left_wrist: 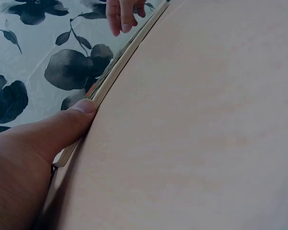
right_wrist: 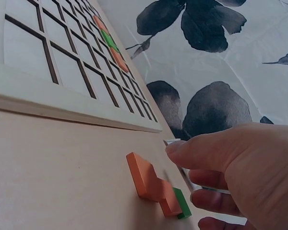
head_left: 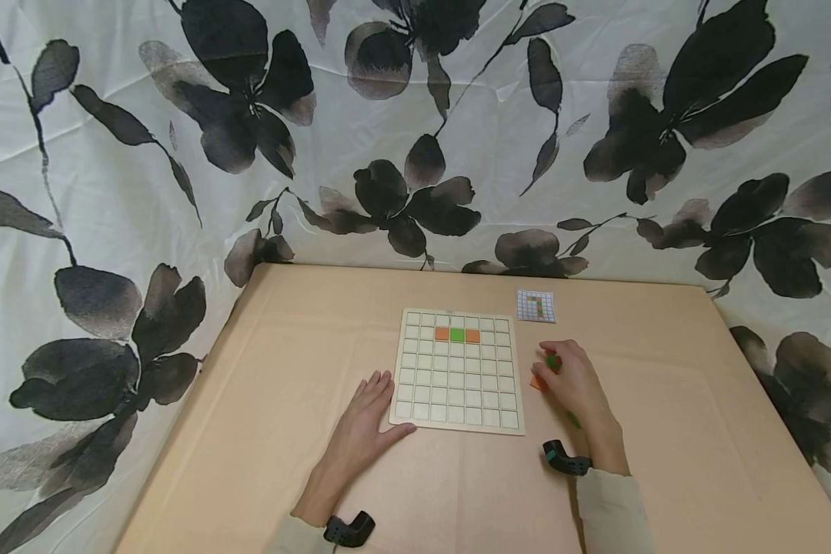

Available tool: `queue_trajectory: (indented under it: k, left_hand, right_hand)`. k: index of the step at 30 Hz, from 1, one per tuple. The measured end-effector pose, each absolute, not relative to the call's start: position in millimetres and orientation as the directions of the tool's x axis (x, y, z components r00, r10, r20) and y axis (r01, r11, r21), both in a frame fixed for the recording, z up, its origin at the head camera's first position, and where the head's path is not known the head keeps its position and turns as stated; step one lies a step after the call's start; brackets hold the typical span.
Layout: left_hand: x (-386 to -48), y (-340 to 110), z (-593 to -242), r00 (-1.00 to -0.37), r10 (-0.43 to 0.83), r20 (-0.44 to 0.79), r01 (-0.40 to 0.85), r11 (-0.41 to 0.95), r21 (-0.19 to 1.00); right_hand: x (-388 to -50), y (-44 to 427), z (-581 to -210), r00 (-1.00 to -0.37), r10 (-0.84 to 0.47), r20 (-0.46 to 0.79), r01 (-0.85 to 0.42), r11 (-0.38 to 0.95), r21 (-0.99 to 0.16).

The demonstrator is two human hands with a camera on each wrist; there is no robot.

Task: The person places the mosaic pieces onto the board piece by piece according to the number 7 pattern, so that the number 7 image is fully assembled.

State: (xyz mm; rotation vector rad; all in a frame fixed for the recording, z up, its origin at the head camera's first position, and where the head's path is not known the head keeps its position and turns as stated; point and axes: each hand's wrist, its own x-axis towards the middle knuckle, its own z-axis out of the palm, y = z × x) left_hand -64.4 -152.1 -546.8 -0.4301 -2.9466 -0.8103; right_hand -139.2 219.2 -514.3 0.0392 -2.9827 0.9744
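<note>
A pale board [head_left: 457,428] with a grid of square cells lies on the table. Two orange tiles and a green tile [head_left: 457,335] sit side by side in one of its upper rows. My left hand [head_left: 360,423] rests at the board's lower left corner, fingers extended along the left side and thumb touching the near edge. Right of the board, my right hand [head_left: 576,388] hovers over loose tiles, with a gap between thumb and fingers. Below it lie an orange tile [right_wrist: 144,177], another orange one and a green tile [right_wrist: 183,203]; the hand partly hides them in the head view.
A small card [head_left: 536,306] with a coloured grid pattern lies beyond the board's upper right corner. Near my right wrist is another green piece [head_left: 573,419]. The wooden table [head_left: 305,331] meets a floral cloth [head_left: 388,115] at the back and sides.
</note>
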Motion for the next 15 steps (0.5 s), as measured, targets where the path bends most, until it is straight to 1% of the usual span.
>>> queue_trajectory:
  k: [10,15]
  left_hand:
    - [-64.0,-151.3,-546.1,-0.961,0.248,0.122,0.275,0.821,0.500]
    - [-64.2,-151.0,-546.2,-0.962,0.247,0.119,0.273,0.820,0.502]
  right_hand:
    - [-139.5,224.6,-520.1,-1.000,0.029,0.002,0.022,0.816,-0.577]
    - [-139.6,226.6,-520.4,-0.998,0.055,-0.026,0.059,0.808,-0.586]
